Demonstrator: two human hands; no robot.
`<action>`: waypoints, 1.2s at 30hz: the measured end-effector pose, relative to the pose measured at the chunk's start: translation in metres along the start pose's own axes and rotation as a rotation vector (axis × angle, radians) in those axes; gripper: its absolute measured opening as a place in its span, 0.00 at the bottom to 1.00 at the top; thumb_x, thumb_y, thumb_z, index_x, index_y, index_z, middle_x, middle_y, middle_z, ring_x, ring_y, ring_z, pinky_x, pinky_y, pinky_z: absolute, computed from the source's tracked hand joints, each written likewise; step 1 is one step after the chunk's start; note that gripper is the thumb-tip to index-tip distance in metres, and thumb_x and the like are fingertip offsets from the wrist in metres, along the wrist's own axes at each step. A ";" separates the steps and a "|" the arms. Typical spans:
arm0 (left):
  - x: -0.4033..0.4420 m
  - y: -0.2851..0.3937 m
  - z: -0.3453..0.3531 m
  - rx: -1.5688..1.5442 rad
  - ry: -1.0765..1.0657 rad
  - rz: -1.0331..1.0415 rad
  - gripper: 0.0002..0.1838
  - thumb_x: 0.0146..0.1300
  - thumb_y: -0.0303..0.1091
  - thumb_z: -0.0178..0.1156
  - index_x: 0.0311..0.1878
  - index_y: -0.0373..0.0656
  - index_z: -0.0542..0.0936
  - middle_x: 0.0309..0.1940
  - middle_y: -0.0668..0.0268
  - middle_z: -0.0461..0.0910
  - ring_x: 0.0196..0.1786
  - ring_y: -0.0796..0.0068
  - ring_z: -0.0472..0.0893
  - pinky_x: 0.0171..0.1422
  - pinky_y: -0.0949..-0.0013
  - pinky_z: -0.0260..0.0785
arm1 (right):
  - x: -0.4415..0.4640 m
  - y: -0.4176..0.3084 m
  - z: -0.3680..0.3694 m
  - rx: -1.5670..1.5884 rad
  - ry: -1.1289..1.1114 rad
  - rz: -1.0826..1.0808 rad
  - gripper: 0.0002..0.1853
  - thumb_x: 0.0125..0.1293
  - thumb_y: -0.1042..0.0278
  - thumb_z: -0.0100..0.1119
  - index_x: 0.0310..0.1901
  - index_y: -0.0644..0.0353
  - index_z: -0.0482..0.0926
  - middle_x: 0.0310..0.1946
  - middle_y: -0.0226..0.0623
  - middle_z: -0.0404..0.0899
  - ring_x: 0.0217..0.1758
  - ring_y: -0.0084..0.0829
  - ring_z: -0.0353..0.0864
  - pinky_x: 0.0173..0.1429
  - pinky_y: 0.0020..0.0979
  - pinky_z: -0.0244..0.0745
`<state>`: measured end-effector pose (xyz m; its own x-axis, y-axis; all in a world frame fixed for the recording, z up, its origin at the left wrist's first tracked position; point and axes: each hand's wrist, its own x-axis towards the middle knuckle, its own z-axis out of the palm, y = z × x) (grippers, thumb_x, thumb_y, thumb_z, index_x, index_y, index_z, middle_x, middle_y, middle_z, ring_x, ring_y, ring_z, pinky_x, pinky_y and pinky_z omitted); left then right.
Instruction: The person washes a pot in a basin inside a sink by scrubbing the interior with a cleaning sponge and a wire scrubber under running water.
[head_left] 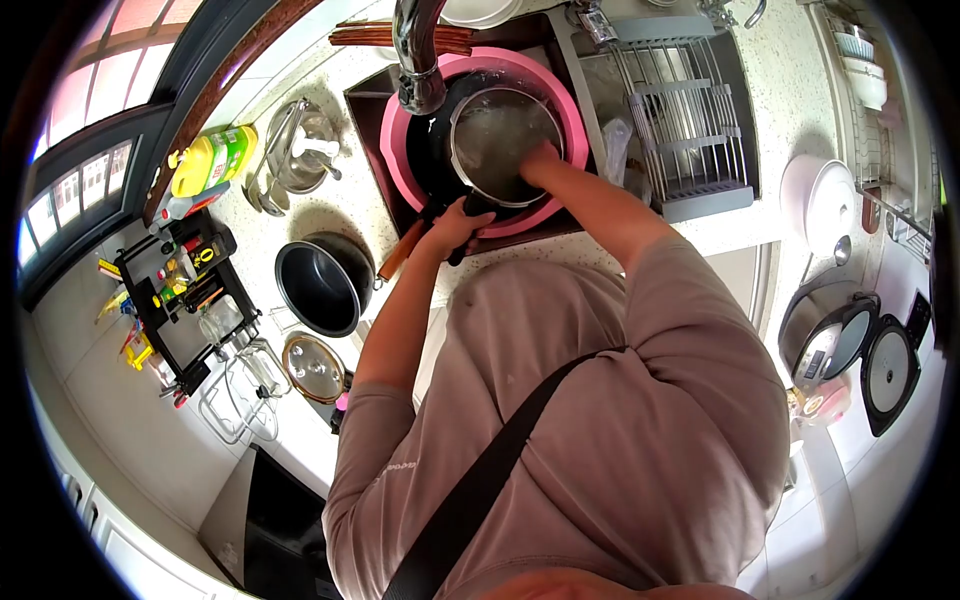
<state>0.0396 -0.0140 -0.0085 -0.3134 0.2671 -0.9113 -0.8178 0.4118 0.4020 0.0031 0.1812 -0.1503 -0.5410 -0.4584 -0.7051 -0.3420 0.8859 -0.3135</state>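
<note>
My left hand [459, 229] is closed round the black handle of a saucepan [490, 110] with a pale metal rim. Cloudy water stands in the saucepan. My right hand [541, 166] dips into it at the right side; its fingers are hidden, so I cannot tell whether they hold anything. Beneath the saucepan is a larger black wok [433, 150], and a wooden handle [402, 250] sticks out below it, near my left forearm. Both vessels sit inside a pink basin [398, 160] in the sink.
The faucet [420, 90] hangs over the basin's upper left. Left are a black pot [322, 285], a glass lid [314, 368] and a yellow bottle [213, 160]. Right are a dish rack [690, 120], a white pot [828, 205] and an open rice cooker [815, 335].
</note>
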 end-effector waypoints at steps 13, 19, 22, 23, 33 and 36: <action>0.001 -0.003 0.006 -0.042 0.021 0.015 0.14 0.60 0.31 0.63 0.38 0.44 0.65 0.19 0.69 0.67 0.13 0.77 0.66 0.14 0.70 0.58 | -0.007 -0.007 -0.004 0.077 0.058 0.080 0.14 0.58 0.66 0.54 0.43 0.59 0.84 0.46 0.45 0.81 0.50 0.42 0.81 0.52 0.41 0.75; -0.004 0.004 0.008 -0.053 0.015 0.009 0.13 0.60 0.31 0.63 0.37 0.45 0.66 0.19 0.69 0.68 0.14 0.78 0.66 0.15 0.71 0.58 | -0.019 -0.024 -0.022 0.028 -0.136 -0.141 0.17 0.57 0.67 0.51 0.46 0.62 0.82 0.50 0.46 0.80 0.55 0.43 0.78 0.57 0.40 0.72; -0.003 -0.002 0.003 -0.053 -0.001 -0.007 0.13 0.60 0.32 0.63 0.38 0.45 0.66 0.19 0.69 0.68 0.14 0.78 0.66 0.15 0.70 0.59 | -0.015 -0.035 -0.026 0.483 -0.130 -0.172 0.19 0.58 0.67 0.49 0.48 0.66 0.80 0.53 0.50 0.77 0.57 0.44 0.76 0.59 0.39 0.69; -0.001 -0.005 0.001 -0.060 -0.013 -0.023 0.14 0.60 0.32 0.64 0.39 0.46 0.66 0.20 0.68 0.69 0.14 0.78 0.66 0.15 0.71 0.59 | -0.014 -0.036 -0.027 0.617 -0.153 -0.142 0.21 0.59 0.64 0.51 0.51 0.68 0.78 0.52 0.54 0.77 0.55 0.45 0.76 0.58 0.38 0.69; -0.005 -0.010 0.003 -0.078 -0.017 -0.001 0.15 0.61 0.34 0.64 0.40 0.47 0.65 0.20 0.69 0.69 0.14 0.78 0.66 0.16 0.71 0.60 | -0.008 -0.023 -0.014 1.380 0.194 0.134 0.23 0.49 0.70 0.70 0.48 0.68 0.78 0.41 0.42 0.80 0.48 0.35 0.79 0.52 0.33 0.71; -0.009 -0.010 0.005 -0.086 -0.022 -0.007 0.15 0.61 0.34 0.63 0.41 0.47 0.65 0.20 0.69 0.69 0.15 0.79 0.66 0.16 0.71 0.61 | -0.034 -0.014 -0.043 1.371 0.210 0.141 0.22 0.48 0.70 0.73 0.46 0.65 0.80 0.40 0.38 0.81 0.45 0.29 0.79 0.48 0.31 0.73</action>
<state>0.0524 -0.0163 -0.0041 -0.2980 0.2839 -0.9114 -0.8586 0.3374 0.3859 -0.0071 0.1818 -0.0942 -0.6530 -0.2547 -0.7132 0.6748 0.2320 -0.7006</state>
